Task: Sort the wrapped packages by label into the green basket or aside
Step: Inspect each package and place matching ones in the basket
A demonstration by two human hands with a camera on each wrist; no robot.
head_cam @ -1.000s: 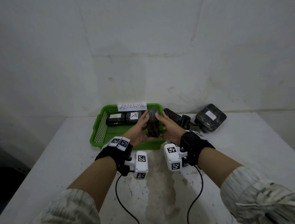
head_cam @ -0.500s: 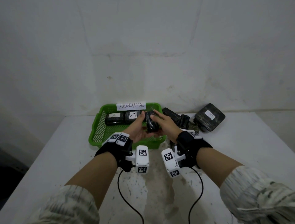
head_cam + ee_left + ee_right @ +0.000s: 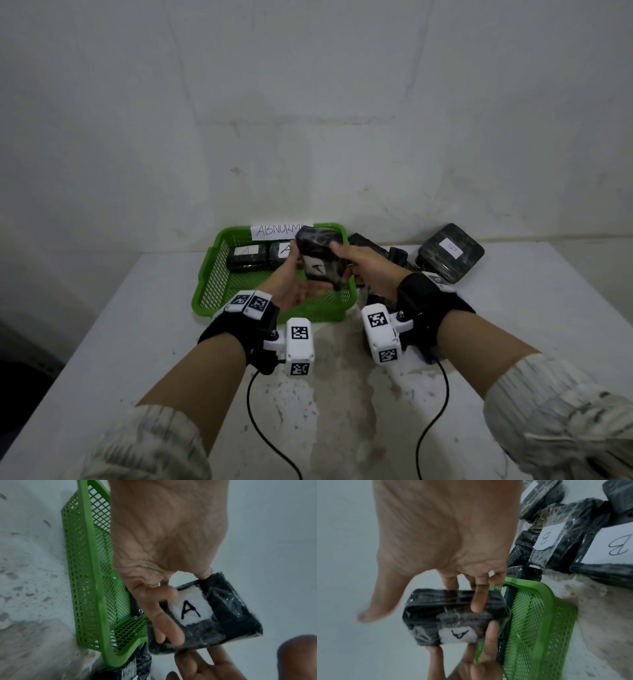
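Both hands are up over the green basket [image 3: 219, 274], holding one black wrapped package [image 3: 320, 255] between them. The left hand [image 3: 291, 286] has its fingers [image 3: 164, 622] curled along the package's edge beside the white label [image 3: 188, 608] marked A. The right hand [image 3: 363, 270] grips the other side, fingers [image 3: 479, 599] bent over the top. Inside the basket lie two more packages [image 3: 246, 262] with A labels, under a paper sign [image 3: 274, 230]. To the right, on the white table [image 3: 531, 325], sits a pile of packages [image 3: 559, 536] labelled B, just beside the basket.
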